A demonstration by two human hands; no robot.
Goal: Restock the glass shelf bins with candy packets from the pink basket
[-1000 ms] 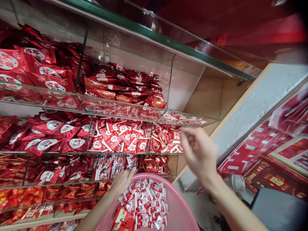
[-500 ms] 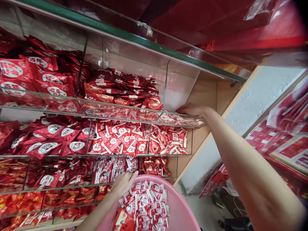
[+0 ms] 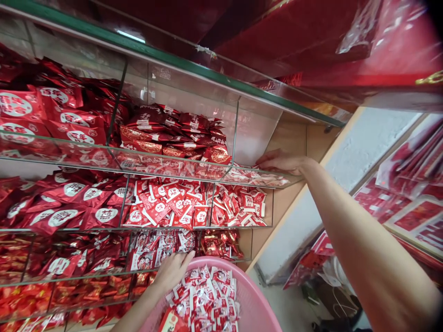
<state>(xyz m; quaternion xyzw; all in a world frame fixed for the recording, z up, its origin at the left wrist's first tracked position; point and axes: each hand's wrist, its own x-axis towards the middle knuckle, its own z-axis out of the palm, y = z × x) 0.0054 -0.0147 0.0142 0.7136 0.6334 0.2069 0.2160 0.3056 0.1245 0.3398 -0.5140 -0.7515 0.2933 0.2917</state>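
Observation:
My left hand [image 3: 175,271] grips the rim of a pink plastic basket [image 3: 254,295], its fingers laid over the edge. Inside the basket lie many small red-and-white wrapped packets [image 3: 207,295] and one larger red packet [image 3: 173,321] at the near left. My right hand [image 3: 282,162] reaches into the right-hand compartment of the upper glass shelf. Its fingers are stretched out low and flat, pointing left, above a thin layer of small red-and-white packets [image 3: 254,176]. The fingertips are partly hidden and blurred behind the glass front.
Glass dividers [image 3: 236,129] split the shelves into compartments. Dark red packets [image 3: 176,131] fill the upper middle one. Red-and-white packets [image 3: 173,200] lie one tier down. A green-edged glass shelf [image 3: 194,69] runs overhead. To the right are a wooden side panel [image 3: 294,203] and hanging red goods [image 3: 408,184].
My right hand has shifted slightly to the right within the compartment, still low over the packets. My left hand stays on the basket rim. The whole view has tilted a little.

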